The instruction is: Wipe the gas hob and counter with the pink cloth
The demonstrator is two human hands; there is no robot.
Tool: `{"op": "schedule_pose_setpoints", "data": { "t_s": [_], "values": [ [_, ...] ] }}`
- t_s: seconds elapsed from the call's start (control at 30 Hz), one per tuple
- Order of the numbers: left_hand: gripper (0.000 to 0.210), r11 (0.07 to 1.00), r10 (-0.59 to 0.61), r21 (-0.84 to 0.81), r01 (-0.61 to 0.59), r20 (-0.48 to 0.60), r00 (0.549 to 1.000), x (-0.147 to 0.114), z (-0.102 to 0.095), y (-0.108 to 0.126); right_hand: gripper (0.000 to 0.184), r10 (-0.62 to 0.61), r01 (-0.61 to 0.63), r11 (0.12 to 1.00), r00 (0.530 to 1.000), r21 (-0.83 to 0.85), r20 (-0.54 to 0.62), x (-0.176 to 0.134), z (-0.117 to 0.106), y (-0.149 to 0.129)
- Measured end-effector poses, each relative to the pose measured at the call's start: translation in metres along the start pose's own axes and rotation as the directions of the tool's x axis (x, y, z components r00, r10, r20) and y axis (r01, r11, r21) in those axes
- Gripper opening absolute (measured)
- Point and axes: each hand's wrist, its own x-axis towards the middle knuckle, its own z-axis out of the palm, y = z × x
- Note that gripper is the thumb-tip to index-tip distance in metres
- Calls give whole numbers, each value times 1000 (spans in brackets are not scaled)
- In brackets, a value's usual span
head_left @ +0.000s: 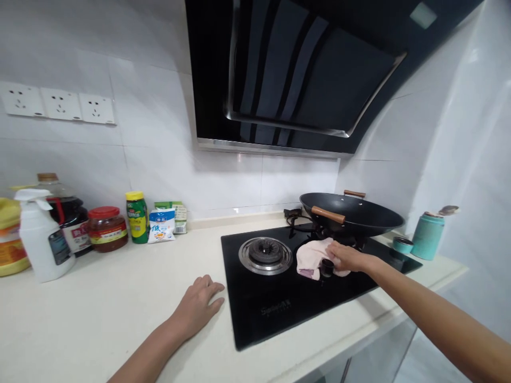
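My right hand presses a pale pink cloth against the black glass gas stove, with the fingers closed on it. The cloth lies bunched around a dark control knob, between the left burner and the wok. Just left of the stove's edge, my left hand rests on the white countertop. It holds nothing; its fingers are loosely bent and the thumb stands apart. A black wok with wooden handles sits on the right burner, beyond my right hand.
Along the wall at left stand a white spray bottle, a red-lidded jar, a green bottle with a yellow cap and a seasoning packet. A teal flask stands at right. The black range hood overhangs the stove.
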Motion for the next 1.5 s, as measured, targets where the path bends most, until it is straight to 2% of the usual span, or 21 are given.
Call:
{"op": "schedule_pose_setpoints", "data": {
  "t_s": [0.07,0.17,0.4,0.57,0.73,0.97,1.1,1.2,1.27,1.33,1.43,1.5],
  "values": [
    [32,1000,1,10,-1,-9,1000,-1,1,1,51,52,-52,999,999,-8,15,13,1,3],
    [31,1000,-4,21,4,-10,1000,-2,2,3,64,129,-128,992,991,-20,39,41,0,-2],
    [28,1000,-21,16,21,10,1000,-2,5,3,58,156,-154,987,987,-34,50,111,-1,-40],
    [29,999,-32,8,32,21,999,-1,1,7,50,157,-156,987,988,-22,17,128,2,-56],
    [30,1000,-31,3,31,17,999,-3,-1,9,50,52,-52,999,997,1,-64,99,8,-89],
    [33,999,-23,22,23,11,1000,-3,1,7,58,-81,100,991,977,87,-198,13,15,-165],
    [33,998,-14,57,14,-8,1000,-2,1,6,52,-196,246,956,942,160,-272,-24,17,-219],
    [33,998,8,59,-7,-24,1000,-3,0,5,49,-249,339,900,916,274,-316,-37,16,-246],
    [33,998,15,54,-14,-25,1000,-4,-1,4,62,-262,362,880,910,307,-322,-38,13,-248],
    [33,999,8,34,-7,-15,1000,-5,-2,2,69,-260,348,884,921,312,-290,-38,11,-237],
    [34,1000,7,-5,-7,-17,1000,-4,-1,-2,58,-184,263,904,951,337,-250,-44,12,-203],
    [33,1000,20,-17,-20,-33,999,-3,0,-5,50,-110,211,908,953,361,-281,-56,18,-177]
  ]
}}
